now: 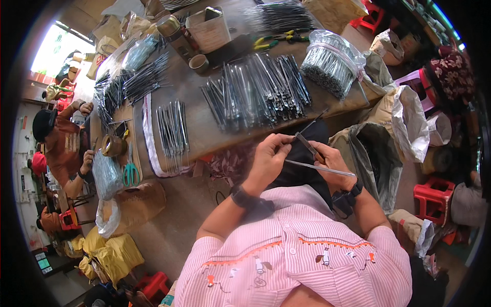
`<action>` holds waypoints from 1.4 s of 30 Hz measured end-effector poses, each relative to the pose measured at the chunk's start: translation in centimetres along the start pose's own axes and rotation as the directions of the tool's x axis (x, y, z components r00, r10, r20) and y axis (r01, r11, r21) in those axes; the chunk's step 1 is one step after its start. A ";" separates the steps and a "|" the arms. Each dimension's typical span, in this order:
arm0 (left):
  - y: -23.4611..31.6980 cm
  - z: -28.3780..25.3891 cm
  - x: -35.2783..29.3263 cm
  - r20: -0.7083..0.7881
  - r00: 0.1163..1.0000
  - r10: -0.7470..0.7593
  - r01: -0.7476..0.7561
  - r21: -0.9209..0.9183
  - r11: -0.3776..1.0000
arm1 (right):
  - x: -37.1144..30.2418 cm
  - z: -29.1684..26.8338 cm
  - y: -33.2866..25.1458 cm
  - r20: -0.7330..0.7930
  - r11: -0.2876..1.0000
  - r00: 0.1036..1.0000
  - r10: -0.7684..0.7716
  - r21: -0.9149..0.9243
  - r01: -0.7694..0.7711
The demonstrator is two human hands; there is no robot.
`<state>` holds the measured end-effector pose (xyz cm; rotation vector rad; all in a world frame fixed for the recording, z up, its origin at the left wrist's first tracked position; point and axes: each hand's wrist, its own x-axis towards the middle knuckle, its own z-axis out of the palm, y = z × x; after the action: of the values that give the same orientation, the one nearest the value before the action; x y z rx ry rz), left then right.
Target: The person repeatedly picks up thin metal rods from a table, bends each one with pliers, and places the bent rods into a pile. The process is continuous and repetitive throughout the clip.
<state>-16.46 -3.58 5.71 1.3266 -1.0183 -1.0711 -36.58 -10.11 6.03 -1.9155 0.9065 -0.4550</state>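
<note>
One dark strip (313, 121) held by the desk's (203, 147) near edge.
It is pinched by the left hand (271, 153), a wooden-handled tool (307, 145) grasped by the right hand (335, 166); likely best steadied close to the tool.

The brownish-grey worktop (204, 140) carries silver-grey thin metal strips (279, 92), pliers with yellow-and-black handles (264, 44) toward its far side and, by its left end, teal-handled scissors (131, 167). Just in front of the worktop are a slim, bright silver metal strip (319, 167) and a button-up cloth shirt (291, 256) with narrow pink-and-white stripes, an orange trim line and small motifs in white, dark brown and orange. Right of the worktop stands a bright red plastic stool (434, 191), while crumpled yellow sacks (110, 250) lie to its front left.
</note>
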 end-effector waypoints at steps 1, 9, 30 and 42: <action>0.1 0.0 -0.1 0.002 1.000 -0.019 0.019 -0.003 1.000 | 0.0 -0.1 -0.2 0.006 1.000 1.000 0.025 -0.015 -0.025; 2.4 -0.7 -0.3 0.012 1.000 -0.026 0.024 0.163 0.986 | 0.1 0.1 -0.7 -0.021 0.999 1.000 0.018 -0.049 -0.019; -4.8 -25.6 -1.5 -0.709 0.622 0.332 0.480 0.680 0.553 | 1.9 2.7 0.7 0.117 0.870 0.978 0.174 0.447 -0.208; -5.3 -17.8 2.3 -0.567 0.757 0.326 0.373 0.784 0.497 | 2.2 3.1 -1.2 0.205 0.768 0.959 0.196 0.575 -0.280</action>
<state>1.30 -1.68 0.23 2.3440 -0.9796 0.1180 -32.70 -9.60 5.45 -1.2099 0.7833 -0.3941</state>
